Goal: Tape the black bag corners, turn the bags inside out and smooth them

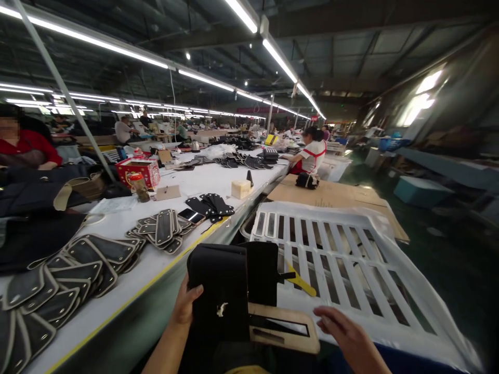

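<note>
My left hand [186,302] grips the left edge of a black folded bag piece [218,275], its thumb lying on the front. A small shiny patch shows low on that piece. Behind it stands another black panel [263,272], with a narrow black strap at its right. From the piece's lower right sticks out a beige part [313,337] with a long dark slot. My right hand [343,332] is just right of the beige part, fingers apart and seemingly holding nothing. A yellow flat-handled tool [302,282] lies on the white slatted rack beyond.
The white slatted rack [327,248] spreads to the right, with cardboard [335,193] behind it. On the long white table [187,188] lie stacks of dark trimmed pieces [113,249], a phone [192,216], a cream block [240,188] and a red box [138,171]. Other people work further off.
</note>
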Demonstrator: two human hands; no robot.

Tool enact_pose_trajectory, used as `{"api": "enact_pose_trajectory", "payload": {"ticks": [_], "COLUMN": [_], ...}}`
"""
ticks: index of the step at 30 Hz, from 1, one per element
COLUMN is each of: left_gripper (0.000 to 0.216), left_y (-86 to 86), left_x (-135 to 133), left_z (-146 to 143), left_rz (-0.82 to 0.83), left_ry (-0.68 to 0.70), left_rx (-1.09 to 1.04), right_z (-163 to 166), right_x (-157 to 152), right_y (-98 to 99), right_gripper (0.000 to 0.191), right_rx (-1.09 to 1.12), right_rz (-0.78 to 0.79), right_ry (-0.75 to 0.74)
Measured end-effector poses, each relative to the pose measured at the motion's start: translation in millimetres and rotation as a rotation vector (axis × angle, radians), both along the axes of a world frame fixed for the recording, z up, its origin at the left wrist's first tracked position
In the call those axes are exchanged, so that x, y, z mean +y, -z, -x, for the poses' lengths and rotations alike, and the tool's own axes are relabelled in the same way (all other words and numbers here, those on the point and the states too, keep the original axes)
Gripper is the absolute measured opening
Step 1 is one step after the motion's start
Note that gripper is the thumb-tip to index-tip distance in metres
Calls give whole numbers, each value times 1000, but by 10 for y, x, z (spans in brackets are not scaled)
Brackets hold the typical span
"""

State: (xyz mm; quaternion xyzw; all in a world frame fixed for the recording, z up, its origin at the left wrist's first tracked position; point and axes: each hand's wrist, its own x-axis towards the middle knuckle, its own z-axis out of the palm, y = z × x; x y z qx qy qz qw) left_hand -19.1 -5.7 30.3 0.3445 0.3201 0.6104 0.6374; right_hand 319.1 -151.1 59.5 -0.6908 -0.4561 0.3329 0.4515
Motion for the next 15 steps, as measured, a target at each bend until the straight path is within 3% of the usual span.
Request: {"api": "enact_pose_trajectory", "payload": {"ticks": [3,7,11,15], "left_gripper": [79,78,78,76], "left_y": [34,-24,-77,-14], "left_x": [-21,-54,-84,-113], "left_z": [27,122,288,436], "left_rz": [9,8,3,74], "left_ry": [11,-17,-110,-210], "left_rx": [-18,-2,46,63], "right_z": [501,1097,1438,1704], "right_x": [454,1028,1347,1496], "right_y": [-277,-302,-268,-341], "right_gripper": [33,36,32,39], "right_rx": [-184,-371,-450,-489], "right_rz": [-50,56,95,42], "right_ry": [-326,-650,-736,-785]}}
